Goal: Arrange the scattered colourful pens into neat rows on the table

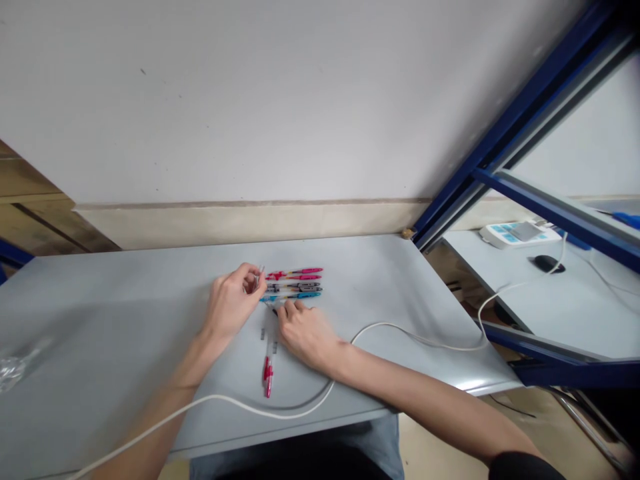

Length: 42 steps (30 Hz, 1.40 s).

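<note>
- Four coloured plastic pens (295, 283) lie in a row; a fifth, a pink pen (268, 375), lies nearer, apart.
- Left hand (233, 303) pinches a small clear piece (259, 276); whether the right hand (306, 333) grips anything, I cannot tell.

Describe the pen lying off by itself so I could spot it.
On the grey table, a white cable loops along the near edge. Just inside that loop, below the right hand, lies the lone pen. Unlike the row of pens lying crosswise, it runs lengthwise toward the person.
</note>
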Each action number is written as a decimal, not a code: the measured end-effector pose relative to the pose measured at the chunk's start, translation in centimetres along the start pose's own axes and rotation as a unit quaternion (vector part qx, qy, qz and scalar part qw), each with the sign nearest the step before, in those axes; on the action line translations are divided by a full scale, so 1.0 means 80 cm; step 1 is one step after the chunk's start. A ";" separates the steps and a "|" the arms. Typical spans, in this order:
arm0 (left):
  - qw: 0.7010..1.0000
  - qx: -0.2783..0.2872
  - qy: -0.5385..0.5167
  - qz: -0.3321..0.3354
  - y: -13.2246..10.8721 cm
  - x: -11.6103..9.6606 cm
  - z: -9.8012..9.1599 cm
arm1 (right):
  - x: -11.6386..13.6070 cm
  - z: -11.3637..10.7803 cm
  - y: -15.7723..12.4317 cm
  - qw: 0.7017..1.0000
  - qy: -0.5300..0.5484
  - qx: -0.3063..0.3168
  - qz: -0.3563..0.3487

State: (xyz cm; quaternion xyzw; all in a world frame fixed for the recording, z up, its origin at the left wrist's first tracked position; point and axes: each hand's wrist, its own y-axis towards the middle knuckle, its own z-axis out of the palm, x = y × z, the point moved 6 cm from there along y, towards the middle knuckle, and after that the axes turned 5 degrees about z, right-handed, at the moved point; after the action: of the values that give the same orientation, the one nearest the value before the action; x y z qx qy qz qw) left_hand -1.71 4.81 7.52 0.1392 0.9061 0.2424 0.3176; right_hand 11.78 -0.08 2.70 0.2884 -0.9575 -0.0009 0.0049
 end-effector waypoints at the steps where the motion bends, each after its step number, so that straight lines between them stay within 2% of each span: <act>1: 1.000 -0.021 -0.022 0.003 -0.002 0.003 0.003 | 0.000 0.000 0.001 1.000 -0.004 0.006 0.002; 5: 0.993 -0.089 -0.074 0.010 -0.013 0.020 0.013 | -0.012 -0.003 0.001 0.999 0.033 -0.005 0.014; 7: 0.990 -0.113 -0.085 0.003 -0.018 0.029 0.015 | -0.029 -0.007 0.001 0.992 0.112 -0.035 0.038; 9: 0.989 -0.113 -0.092 0.010 -0.021 0.030 0.018 | -0.052 -0.011 0.001 0.963 0.250 -0.074 0.071; 11: 0.991 -0.084 -0.095 0.032 -0.022 0.023 0.024 | -0.078 -0.017 0.001 0.891 0.425 -0.130 0.094; 13: 0.993 -0.034 -0.097 0.066 -0.024 0.009 0.032 | -0.103 -0.020 0.001 0.786 0.580 -0.177 0.120; 15: 0.989 0.021 -0.104 0.107 -0.027 -0.007 0.041 | -0.118 -0.020 0.002 0.692 0.679 -0.199 0.140; 16: 0.985 0.043 -0.109 0.128 -0.029 -0.015 0.044 | -0.121 -0.020 0.002 0.661 0.708 -0.202 0.144; 18: 0.977 0.068 -0.120 0.163 -0.033 -0.025 0.049 | -0.121 -0.019 0.004 0.628 0.738 -0.203 0.141; 23: 0.971 0.077 -0.130 0.188 -0.036 -0.025 0.052 | -0.106 -0.012 0.007 0.612 0.761 -0.174 0.127; 28: 0.975 0.077 -0.122 0.172 -0.036 -0.022 0.050 | -0.106 -0.017 0.001 0.604 0.757 -0.211 0.135; 30: 0.975 0.077 -0.117 0.173 -0.037 -0.023 0.049 | -0.105 -0.018 0.001 0.612 0.752 -0.205 0.129; 34: 0.973 0.096 -0.130 0.163 -0.041 -0.024 0.055 | -0.095 -0.017 0.003 0.660 0.726 -0.165 0.098; 36: 0.973 0.102 -0.143 0.150 -0.042 -0.022 0.058 | -0.092 -0.017 0.003 0.669 0.721 -0.154 0.094; 40: 0.976 0.079 -0.147 0.139 -0.041 -0.018 0.055 | -0.094 -0.020 0.002 0.619 0.765 -0.150 0.095; 42: 0.977 0.074 -0.143 0.142 -0.040 -0.017 0.054 | -0.095 -0.022 0.002 0.612 0.770 -0.155 0.094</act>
State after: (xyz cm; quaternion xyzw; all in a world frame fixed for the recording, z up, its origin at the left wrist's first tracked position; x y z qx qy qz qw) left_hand 1.80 3.07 3.55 0.3229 0.8380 0.1946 0.3946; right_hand 18.04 4.24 4.37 0.0861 -0.6089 0.0732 0.7851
